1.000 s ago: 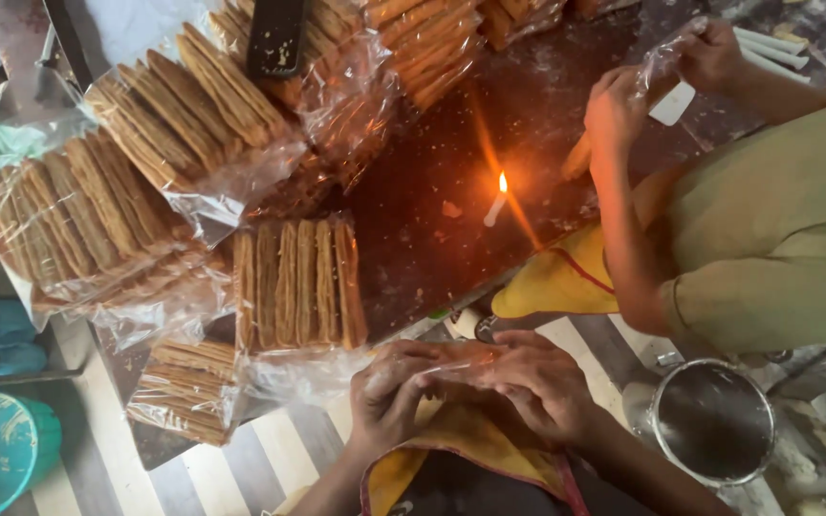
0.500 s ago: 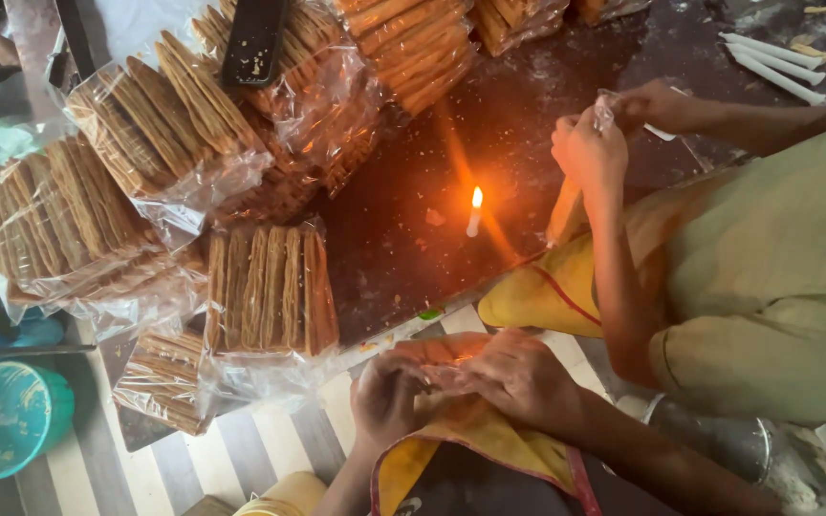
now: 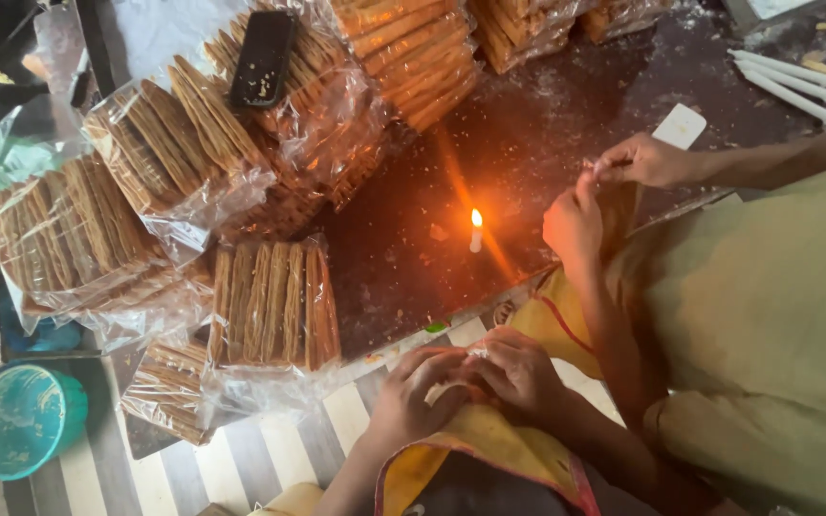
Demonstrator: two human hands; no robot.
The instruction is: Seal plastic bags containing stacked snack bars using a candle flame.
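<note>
Both hands, left hand point(image 3: 411, 394) and right hand point(image 3: 518, 375), pinch a clear plastic bag point(image 3: 475, 355) between their fingertips. It sits between them, near the packet of sticks point(image 3: 274, 304) and the lit candle point(image 3: 475, 232).

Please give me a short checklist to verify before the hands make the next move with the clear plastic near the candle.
1. Both hands on the plastic: ok. Left hand and right hand meet at the small piece of clear plastic.
2. Candle lit and upright: ok.
3. Hands apart from the flame: ok, they are at the table edge, the candle is further in.
4. Co-worker's hands out of the way: ok, they work to the right of the candle.
5. Nearest packet clear of the flame: ok, it lies to the left of the candle.
6. Plastic edge sealed: cannot tell, fingers hide it.
</note>
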